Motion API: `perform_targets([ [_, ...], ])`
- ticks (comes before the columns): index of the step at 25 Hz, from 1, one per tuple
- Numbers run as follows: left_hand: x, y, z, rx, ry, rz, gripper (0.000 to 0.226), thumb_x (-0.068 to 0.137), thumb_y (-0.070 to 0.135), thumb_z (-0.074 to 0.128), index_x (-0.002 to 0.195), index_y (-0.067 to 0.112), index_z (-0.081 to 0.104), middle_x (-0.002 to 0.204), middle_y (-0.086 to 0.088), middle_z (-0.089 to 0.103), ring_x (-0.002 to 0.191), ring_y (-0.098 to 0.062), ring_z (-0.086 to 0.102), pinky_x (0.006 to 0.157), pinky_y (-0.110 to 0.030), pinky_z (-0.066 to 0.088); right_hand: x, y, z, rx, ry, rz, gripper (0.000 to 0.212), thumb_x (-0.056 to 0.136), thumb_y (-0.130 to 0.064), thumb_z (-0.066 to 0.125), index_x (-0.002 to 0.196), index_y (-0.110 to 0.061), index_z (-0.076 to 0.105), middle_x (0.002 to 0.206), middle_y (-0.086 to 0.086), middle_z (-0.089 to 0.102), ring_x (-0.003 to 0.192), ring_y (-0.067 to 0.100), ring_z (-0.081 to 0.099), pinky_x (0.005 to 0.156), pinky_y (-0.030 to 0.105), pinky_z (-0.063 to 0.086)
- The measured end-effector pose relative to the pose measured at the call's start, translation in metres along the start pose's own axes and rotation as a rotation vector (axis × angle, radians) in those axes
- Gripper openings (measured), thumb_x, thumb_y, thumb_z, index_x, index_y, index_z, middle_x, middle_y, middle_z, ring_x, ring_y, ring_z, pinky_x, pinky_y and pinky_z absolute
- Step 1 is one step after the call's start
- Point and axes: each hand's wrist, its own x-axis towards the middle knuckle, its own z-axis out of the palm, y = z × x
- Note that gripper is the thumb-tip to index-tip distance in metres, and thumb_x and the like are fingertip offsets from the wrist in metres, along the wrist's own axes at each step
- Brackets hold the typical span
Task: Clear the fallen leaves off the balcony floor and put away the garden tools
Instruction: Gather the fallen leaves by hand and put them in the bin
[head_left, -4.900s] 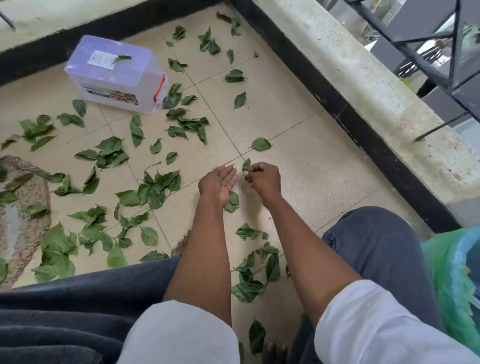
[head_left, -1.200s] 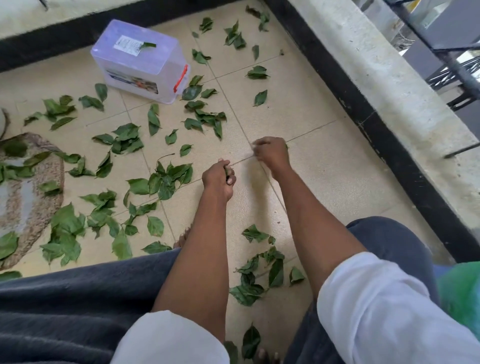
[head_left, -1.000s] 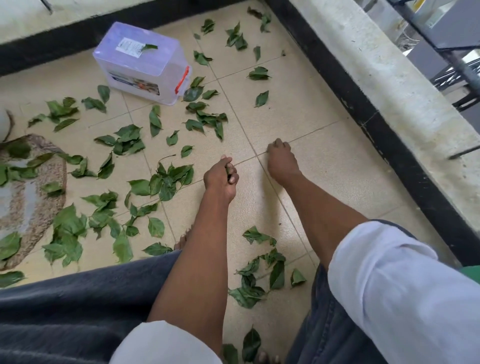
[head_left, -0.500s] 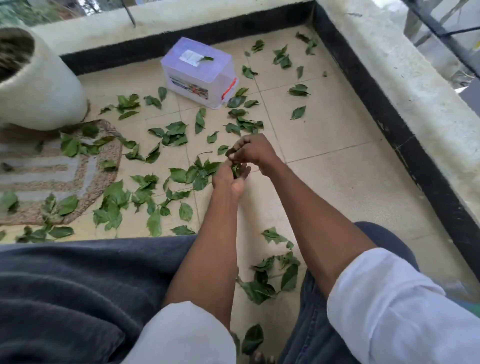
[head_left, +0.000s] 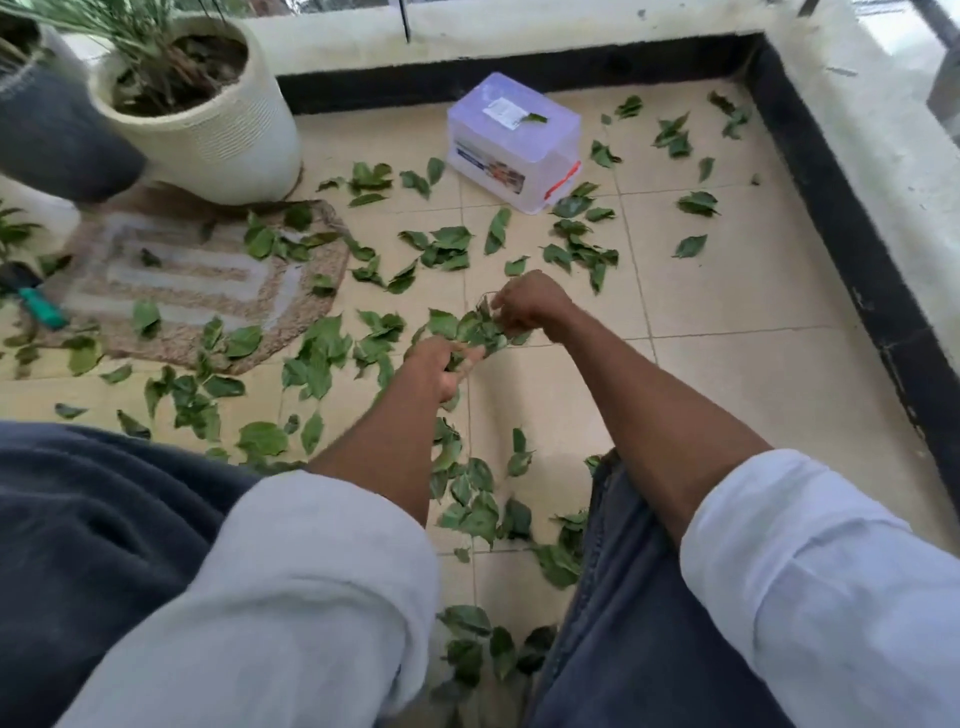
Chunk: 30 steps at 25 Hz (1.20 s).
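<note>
Left hand (head_left: 441, 366) fingers curled round green leaves (head_left: 470, 332); right hand (head_left: 530, 309) fingers pinching same cluster above beige tiled floor (head_left: 727, 374).

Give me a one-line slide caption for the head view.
Both hands, left hand and right hand, gather green leaves off the tiled balcony floor near a plastic box.

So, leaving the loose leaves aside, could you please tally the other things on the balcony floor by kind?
Plant pots: 2, cream and dark grey
Plastic storage box: 1
Woven mat: 1
Green-handled tool: 1
Total: 5
</note>
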Motion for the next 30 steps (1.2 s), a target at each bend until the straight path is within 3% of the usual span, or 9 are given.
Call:
perform_targets([
  [2,0.013,0.014,-0.012,0.087,0.044,-0.003,0.027,0.094,-0.016,0.033,0.097,-0.007,0.058,0.079,-0.017,0.054,0.059,-0.019,0.05,0.037,-0.017,0.043,0.016,0.014,0.007,-0.087,0.203,0.115,0.018,0.085,-0.002,0.054,0.101,0.001,0.063,0.091,0.011,0.059,0.085,0.023,0.057,0.067,0.031,0.044],
  [4,0.024,0.028,-0.015,0.108,0.056,-0.005,0.028,0.096,-0.01,0.032,0.08,0.001,0.052,0.071,-0.011,0.048,0.052,-0.015,0.038,0.035,-0.018,0.035,0.028,0.018,0.027,-0.12,0.189,0.187,0.025,0.086,-0.011,0.059,0.109,-0.001,0.06,0.103,0.015,0.063,0.096,0.03,0.06,0.068,0.03,0.041],
  [9,0.041,0.019,-0.011,0.151,-0.069,-0.027,0.024,0.099,0.0,0.042,0.077,0.006,0.049,0.066,-0.006,0.045,0.05,-0.011,0.037,0.037,-0.017,0.031,0.04,0.025,0.073,-0.187,0.12,0.215,0.048,0.082,-0.029,0.068,0.125,-0.014,0.053,0.132,0.018,0.037,0.124,0.038,0.037,0.097,0.043,0.043],
  [13,0.049,0.01,-0.015,0.107,-0.069,-0.076,0.017,0.098,0.0,0.045,0.085,0.005,0.054,0.065,-0.006,0.048,0.049,-0.012,0.04,0.034,-0.018,0.034,0.034,0.032,0.082,-0.354,0.276,-0.009,0.022,0.089,-0.002,0.047,0.104,-0.001,0.064,0.111,0.019,0.054,0.105,0.037,0.053,0.076,0.039,0.046],
  [18,0.05,0.015,-0.025,0.03,-0.015,-0.034,0.012,0.098,0.001,0.047,0.09,0.002,0.056,0.072,-0.011,0.056,0.037,-0.011,0.051,0.043,-0.019,0.042,0.041,0.021,0.047,0.064,0.505,0.277,0.021,0.089,0.004,0.045,0.087,0.002,0.066,0.089,0.015,0.065,0.075,0.024,0.055,0.063,0.029,0.041],
  [21,0.055,0.018,-0.028,-0.131,-0.017,-0.032,0.005,0.096,0.001,0.055,0.092,0.0,0.058,0.093,-0.016,0.062,0.066,-0.02,0.066,0.071,-0.031,0.059,0.044,0.0,0.04,0.084,0.17,0.131,0.011,0.084,0.001,0.064,0.092,0.006,0.07,0.095,0.017,0.07,0.077,0.024,0.063,0.062,0.029,0.047],
  [24,0.053,0.023,-0.026,-0.141,-0.1,-0.028,0.021,0.094,0.025,0.063,0.097,0.004,0.065,0.111,-0.017,0.067,0.101,-0.029,0.065,0.097,-0.043,0.051,0.034,-0.029,0.06,0.151,-0.093,-0.033,0.017,0.074,0.001,0.075,0.087,0.011,0.072,0.081,0.019,0.07,0.066,0.021,0.06,0.063,0.035,0.054],
  [26,0.047,0.024,-0.027,-0.109,-0.16,-0.009,0.026,0.093,0.031,0.064,0.097,0.006,0.066,0.104,-0.017,0.067,0.099,-0.029,0.064,0.097,-0.044,0.05,0.029,-0.042,0.074,0.282,-0.063,-0.052,0.008,0.073,0.007,0.067,0.078,0.012,0.068,0.069,0.016,0.062,0.062,0.022,0.054,0.058,0.033,0.046],
  [30,0.041,0.026,-0.034,-0.052,-0.085,0.021,0.018,0.098,0.009,0.053,0.111,0.001,0.063,0.088,-0.01,0.064,0.075,-0.019,0.06,0.085,-0.038,0.053,0.023,-0.046,0.065,0.758,-0.249,0.15,0.016,0.084,0.018,0.053,0.084,0.009,0.066,0.08,0.017,0.068,0.076,0.025,0.068,0.078,0.032,0.06],
])
